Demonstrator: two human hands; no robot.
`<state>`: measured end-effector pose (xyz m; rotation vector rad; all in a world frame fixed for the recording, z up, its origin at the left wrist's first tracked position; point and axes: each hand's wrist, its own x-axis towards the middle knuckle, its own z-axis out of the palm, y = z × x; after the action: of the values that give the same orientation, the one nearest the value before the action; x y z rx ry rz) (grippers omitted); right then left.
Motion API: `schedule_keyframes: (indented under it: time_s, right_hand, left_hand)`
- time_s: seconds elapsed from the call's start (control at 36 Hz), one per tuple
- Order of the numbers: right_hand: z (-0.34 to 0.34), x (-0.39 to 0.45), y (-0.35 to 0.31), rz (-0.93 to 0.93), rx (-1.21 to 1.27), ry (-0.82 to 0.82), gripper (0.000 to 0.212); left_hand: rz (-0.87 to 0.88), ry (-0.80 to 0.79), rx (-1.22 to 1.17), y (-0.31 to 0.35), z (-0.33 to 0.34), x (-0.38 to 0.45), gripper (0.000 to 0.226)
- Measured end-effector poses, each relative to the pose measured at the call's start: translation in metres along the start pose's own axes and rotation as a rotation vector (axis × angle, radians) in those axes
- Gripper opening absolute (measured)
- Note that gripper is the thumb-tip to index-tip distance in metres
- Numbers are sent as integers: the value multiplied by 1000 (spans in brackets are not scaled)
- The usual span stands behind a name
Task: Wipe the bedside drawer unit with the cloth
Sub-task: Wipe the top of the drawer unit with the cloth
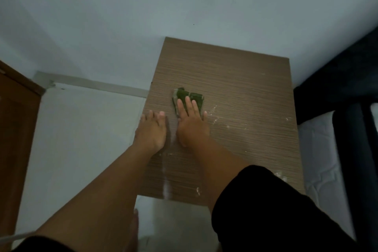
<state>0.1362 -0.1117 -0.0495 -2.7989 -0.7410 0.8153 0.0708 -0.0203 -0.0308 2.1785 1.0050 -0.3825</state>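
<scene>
Now the right hand presses flat, fingers straight, on the folded green cloth near the middle of the bedside drawer unit top, toward its left edge; the left hand rests open at that edge, steadying. Best to keep even pressure and sweep toward the white smears near the right and front edges, overlapping passes.

Head-worn view, steeply down, close over drawer unit
</scene>
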Motion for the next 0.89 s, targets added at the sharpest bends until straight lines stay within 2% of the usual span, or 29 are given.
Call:
schedule_keyframes:
  time_s: [0.17,0.42,0.67,0.89]
  right_hand:
    - [-10,-12,44,75,-31,-8,66]
    - [-18,-24,105,183,25,22,63]
    - [-32,-45,190,350,101,76,64]
    - [-35,-60,232,444,210,137,71]
  left_hand:
    - [189,-110,243,32,30,-13,56]
    - [316,-214,449,76,64,-19,56]
    - [297,-249,497,91,80,-24,58]
    - [258,-240,532,97,81,-27,56]
